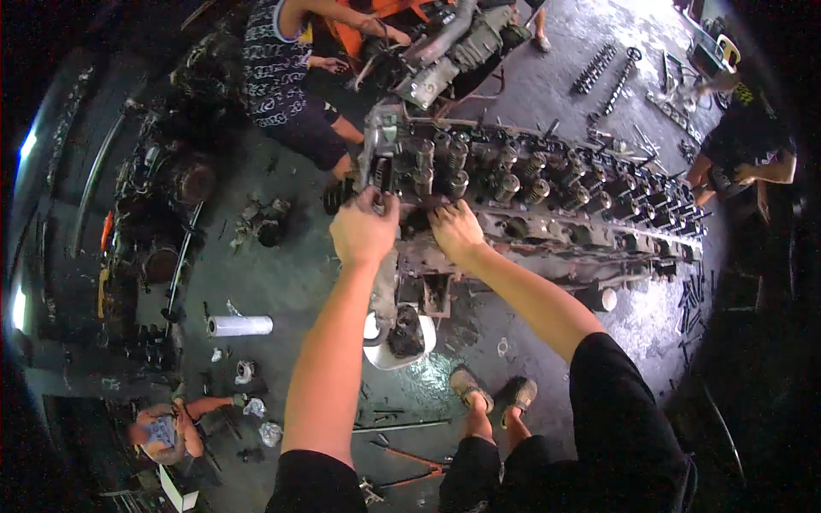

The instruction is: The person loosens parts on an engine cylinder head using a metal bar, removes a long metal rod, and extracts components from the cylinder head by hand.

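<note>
A long engine cylinder head (547, 224) stretches across in front of me from the middle to the right. Valve springs (507, 187) stand upright along its top in rows. At its left end is a grey metal housing (381, 137). My left hand (366, 229) is closed at the housing's near edge, fingers bent together; whatever they hold is hidden. On the near edge of the head, just left of the springs, rests my right hand (457, 231). Its fingers are curled down, and their tips and anything in them cannot be made out.
Below the engine stands a white basin (402, 359) holding a dark bundle. A plastic-wrap roll (240, 326) and long-handled orange tool (410, 462) lie on the floor. One person (286, 85) works at far left, another (748, 141) at right, a third (167, 432) sits lower left.
</note>
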`<state>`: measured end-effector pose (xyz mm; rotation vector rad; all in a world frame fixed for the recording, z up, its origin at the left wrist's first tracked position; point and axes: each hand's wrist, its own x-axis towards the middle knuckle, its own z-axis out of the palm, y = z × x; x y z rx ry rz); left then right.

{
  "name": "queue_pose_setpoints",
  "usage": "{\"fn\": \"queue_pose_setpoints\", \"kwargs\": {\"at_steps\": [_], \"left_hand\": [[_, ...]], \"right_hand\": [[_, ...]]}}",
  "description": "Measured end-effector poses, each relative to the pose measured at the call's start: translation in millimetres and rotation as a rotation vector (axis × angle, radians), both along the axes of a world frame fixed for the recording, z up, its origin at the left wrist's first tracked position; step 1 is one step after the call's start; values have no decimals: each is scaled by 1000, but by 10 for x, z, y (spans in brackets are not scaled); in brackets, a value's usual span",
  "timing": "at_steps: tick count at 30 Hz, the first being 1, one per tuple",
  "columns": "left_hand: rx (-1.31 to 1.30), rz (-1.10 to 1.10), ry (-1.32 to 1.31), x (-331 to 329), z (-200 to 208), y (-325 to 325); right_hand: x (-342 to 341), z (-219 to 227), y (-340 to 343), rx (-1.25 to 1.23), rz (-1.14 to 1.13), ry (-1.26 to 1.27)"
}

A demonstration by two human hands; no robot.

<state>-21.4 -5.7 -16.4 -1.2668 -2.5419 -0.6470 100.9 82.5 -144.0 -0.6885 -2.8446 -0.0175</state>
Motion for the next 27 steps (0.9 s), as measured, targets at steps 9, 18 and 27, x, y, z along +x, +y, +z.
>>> {"fn": "queue_pose_setpoints", "kwargs": {"at_steps": [9, 18, 27], "left_hand": [[33, -31, 1, 53, 97, -83], [26, -23, 54, 35, 92, -36], [-8, -17, -6, 33, 142, -61]], "right_hand": [[-72, 31, -50, 7, -98, -92], [41, -30, 12, 80, 22, 166], [-104, 17, -19, 118, -13, -5]]}}
